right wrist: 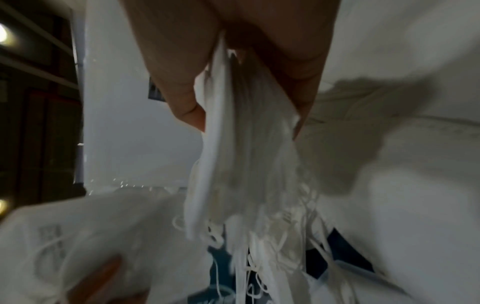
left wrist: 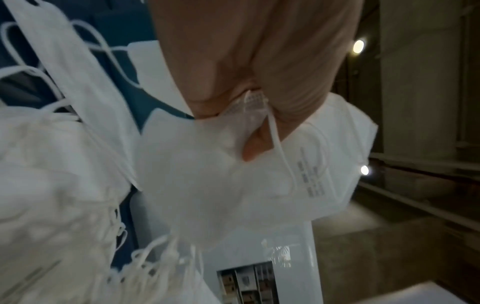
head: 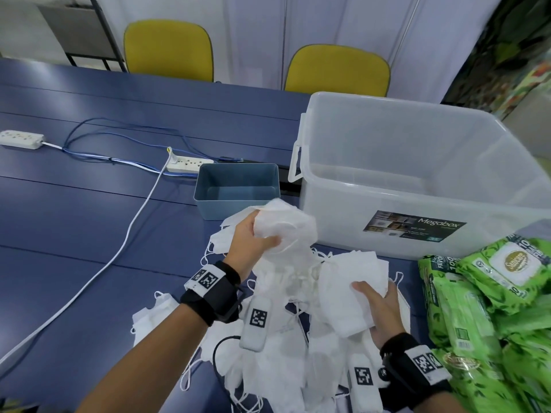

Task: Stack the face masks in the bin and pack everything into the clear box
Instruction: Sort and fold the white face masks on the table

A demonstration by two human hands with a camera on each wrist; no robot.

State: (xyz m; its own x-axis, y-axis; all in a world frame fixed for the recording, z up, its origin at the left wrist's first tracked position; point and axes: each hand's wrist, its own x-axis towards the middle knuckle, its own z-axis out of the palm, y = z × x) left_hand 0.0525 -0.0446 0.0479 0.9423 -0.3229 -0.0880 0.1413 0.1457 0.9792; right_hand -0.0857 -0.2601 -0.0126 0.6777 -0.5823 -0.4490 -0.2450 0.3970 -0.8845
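Note:
A heap of white face masks point(head: 277, 347) lies on the blue table in front of me. My left hand point(head: 253, 242) grips a bunch of masks point(head: 286, 225) lifted above the heap, just in front of the small blue bin point(head: 237, 189); the left wrist view shows my thumb and fingers pinching the masks point(left wrist: 221, 164). My right hand point(head: 378, 305) holds a flat stack of masks point(head: 348, 287) by its edge, low over the heap; its fingers clamp the stack point(right wrist: 241, 133) in the right wrist view. The clear box point(head: 417, 180) stands behind, with nothing in it.
Green wet-wipe packs point(head: 489, 317) are piled at the right, beside the clear box. Two power strips point(head: 187, 163) and their cables cross the table point(head: 74, 219) at the left. Two yellow chairs point(head: 168, 49) stand at the far edge.

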